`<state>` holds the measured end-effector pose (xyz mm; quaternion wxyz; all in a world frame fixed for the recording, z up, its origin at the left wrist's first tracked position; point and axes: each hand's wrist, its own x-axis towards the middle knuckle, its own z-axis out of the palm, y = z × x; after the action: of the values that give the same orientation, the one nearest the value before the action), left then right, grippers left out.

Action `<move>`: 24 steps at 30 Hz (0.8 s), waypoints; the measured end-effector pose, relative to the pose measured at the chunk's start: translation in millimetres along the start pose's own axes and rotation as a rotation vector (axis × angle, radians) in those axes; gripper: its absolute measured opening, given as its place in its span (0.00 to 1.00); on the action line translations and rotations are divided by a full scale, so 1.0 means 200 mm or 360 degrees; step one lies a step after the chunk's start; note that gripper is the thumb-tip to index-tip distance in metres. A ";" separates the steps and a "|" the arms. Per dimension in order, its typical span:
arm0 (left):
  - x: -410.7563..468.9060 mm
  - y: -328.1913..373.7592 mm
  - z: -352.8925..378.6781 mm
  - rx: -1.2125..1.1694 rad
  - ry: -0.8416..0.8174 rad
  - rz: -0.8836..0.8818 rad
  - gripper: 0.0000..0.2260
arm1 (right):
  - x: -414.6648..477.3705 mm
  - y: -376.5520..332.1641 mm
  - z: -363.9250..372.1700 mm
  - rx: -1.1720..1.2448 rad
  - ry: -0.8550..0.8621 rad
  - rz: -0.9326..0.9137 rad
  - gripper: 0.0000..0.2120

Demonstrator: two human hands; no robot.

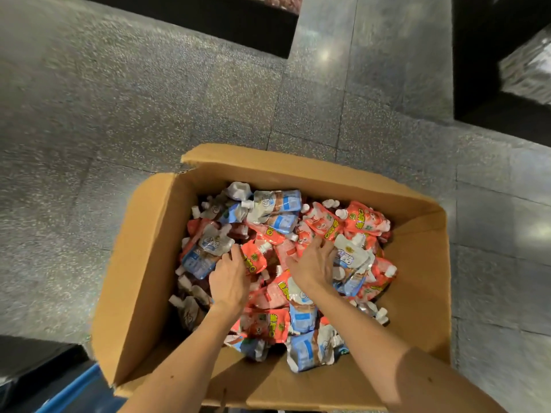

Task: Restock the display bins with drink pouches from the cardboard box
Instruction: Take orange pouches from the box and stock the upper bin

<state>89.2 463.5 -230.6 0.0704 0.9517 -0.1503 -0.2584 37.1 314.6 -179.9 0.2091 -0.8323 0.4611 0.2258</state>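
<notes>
Left grip (229,281), right grip (313,263) on pouches (363,219) — writing blurred.

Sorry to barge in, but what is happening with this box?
A person has both hands in an open cardboard box full of red and blue drink pouches. The right hand lies spread on the pile; the left hand digs in beside a blue pouch. No pouch is lifted out yet.

both arms bare, reaching fwd & down, forearms angling in toward each other. left hand (229,281) palm down, fingers bent at the knuckles, tips hidden. right hand (313,263) palm down, fingers spread & nearly straight, thumb out to the left. hands near each other, not touching.
</notes>
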 end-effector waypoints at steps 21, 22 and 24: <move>-0.30 -0.18 -0.31 -0.2290 -0.0469 -0.0708 0.11 | 0.09 -0.05 0.15 -0.0346 -0.0077 -0.0086 0.33; -0.30 -0.18 -0.32 -0.2310 -0.0486 -0.0729 0.10 | 0.09 -0.04 0.12 -0.0267 -0.0201 -0.0109 0.31; -0.31 -0.16 -0.32 -0.2326 -0.0509 -0.0734 0.09 | 0.07 -0.01 0.05 -0.0101 -0.0396 -0.0170 0.23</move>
<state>79.4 517.4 -152.8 0.6011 0.6224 0.2510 -0.4339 44.2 312.5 -195.0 0.2499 -0.8274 0.3794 0.3302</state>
